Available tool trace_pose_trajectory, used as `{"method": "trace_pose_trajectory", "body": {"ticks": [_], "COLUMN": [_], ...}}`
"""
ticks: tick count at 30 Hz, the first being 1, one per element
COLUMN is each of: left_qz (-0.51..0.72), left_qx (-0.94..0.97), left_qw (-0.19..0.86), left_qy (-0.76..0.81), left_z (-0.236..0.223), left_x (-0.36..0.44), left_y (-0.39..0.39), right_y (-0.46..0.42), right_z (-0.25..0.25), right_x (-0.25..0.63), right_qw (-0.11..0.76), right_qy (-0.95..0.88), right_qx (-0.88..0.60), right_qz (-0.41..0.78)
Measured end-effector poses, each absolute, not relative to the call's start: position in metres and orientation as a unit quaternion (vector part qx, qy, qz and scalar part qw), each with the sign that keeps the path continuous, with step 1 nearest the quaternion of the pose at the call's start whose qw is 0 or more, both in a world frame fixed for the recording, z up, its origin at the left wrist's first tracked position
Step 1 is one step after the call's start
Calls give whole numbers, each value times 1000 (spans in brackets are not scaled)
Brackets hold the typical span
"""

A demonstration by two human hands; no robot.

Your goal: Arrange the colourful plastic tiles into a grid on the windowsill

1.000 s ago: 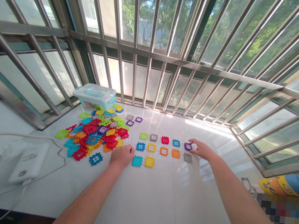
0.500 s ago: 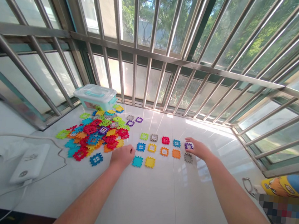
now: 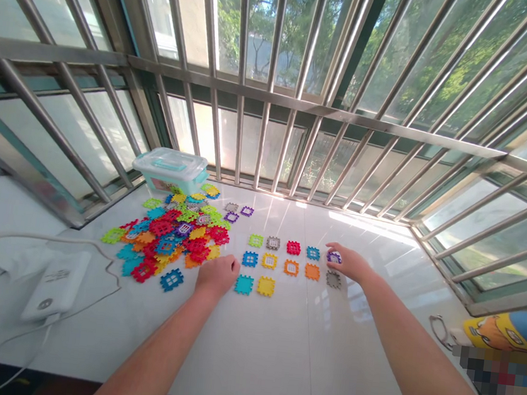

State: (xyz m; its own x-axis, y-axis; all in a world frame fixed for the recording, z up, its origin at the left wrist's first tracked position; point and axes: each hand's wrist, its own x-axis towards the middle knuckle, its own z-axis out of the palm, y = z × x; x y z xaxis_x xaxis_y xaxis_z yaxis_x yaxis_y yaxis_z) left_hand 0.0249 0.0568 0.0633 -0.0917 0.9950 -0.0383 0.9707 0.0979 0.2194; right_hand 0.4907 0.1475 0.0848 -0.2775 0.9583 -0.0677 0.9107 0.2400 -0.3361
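My right hand [image 3: 352, 263] has its thumb and fingers closed on the edges of a purple square interlocking tile [image 3: 333, 257] at the right end of the back row. Just in front of that tile lies a grey tile [image 3: 333, 279]. My left hand [image 3: 217, 275] rests on the table as a closed fist, with nothing showing from it. Beside the fist are a blue window tile [image 3: 250, 259] and a light blue tile [image 3: 244, 285]. A yellow tile [image 3: 266, 286], an orange tile [image 3: 313, 271] and a red tile [image 3: 293, 248] are among those laid out in rows.
A heap of mixed tiles [image 3: 164, 237] covers the left side, before a lidded plastic box [image 3: 170, 166]. Several loose tiles [image 3: 231, 217] lie behind the rows. A white power bank [image 3: 56, 285] with a cable is at left. Metal bars [image 3: 303, 104] border the back.
The whole view has shifted slightly. Both hands keep their places against the tiles, and the right hand still grips the purple tile.
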Motion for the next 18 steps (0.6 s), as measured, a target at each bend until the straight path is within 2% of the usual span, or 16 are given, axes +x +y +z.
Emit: {"method": "trace_pose_trajectory", "body": {"ticks": [13,18], "left_qz": [60,91], "left_qx": [674,662], "left_qw": [78,72], "left_qy": [732,740], "left_z": [59,61], "left_x": [23,25], "left_y": [58,57], "right_y": [150,144], "right_z": [80,86], "right_x": [488,482], "right_qw": [79,69], "right_qy": [-788,-799], "right_qx": [-595,-588], "right_qz": [139,110]}}
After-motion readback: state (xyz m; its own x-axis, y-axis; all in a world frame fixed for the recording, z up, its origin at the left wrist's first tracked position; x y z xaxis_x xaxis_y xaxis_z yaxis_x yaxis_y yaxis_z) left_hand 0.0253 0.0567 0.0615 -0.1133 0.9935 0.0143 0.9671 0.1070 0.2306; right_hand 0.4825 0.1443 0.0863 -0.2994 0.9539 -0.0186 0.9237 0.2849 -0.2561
